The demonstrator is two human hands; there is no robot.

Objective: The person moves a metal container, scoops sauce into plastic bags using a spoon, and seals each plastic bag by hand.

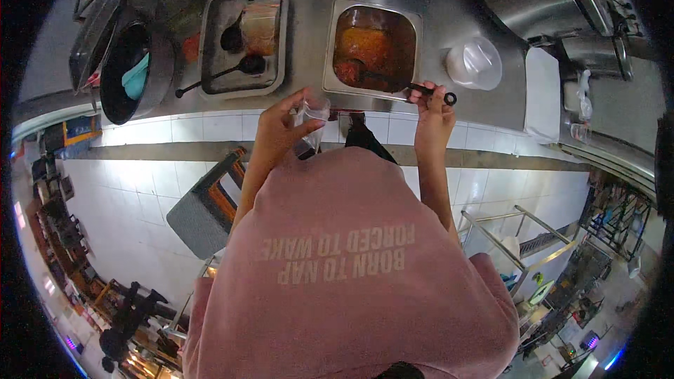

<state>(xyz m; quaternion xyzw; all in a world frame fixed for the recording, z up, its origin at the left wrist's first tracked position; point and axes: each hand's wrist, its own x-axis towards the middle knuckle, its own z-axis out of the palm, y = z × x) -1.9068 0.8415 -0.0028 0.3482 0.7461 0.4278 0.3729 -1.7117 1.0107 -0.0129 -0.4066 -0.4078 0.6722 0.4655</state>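
Observation:
My left hand holds a clear plastic bag by its upper part, just in front of the steel counter's edge. My right hand grips the handle of a black ladle. The ladle's bowl rests in a reddish-orange sauce or soup inside a square steel container. Left of it, a steel tray holds two more black ladles and a clear container with orange-brown contents. The lower end of the bag is partly hidden by my sleeve and body.
A translucent plastic tub stands right of the steel container, near a white board or box. A dark pot with a teal cloth is at the left. Behind me are a grey stool and a metal frame.

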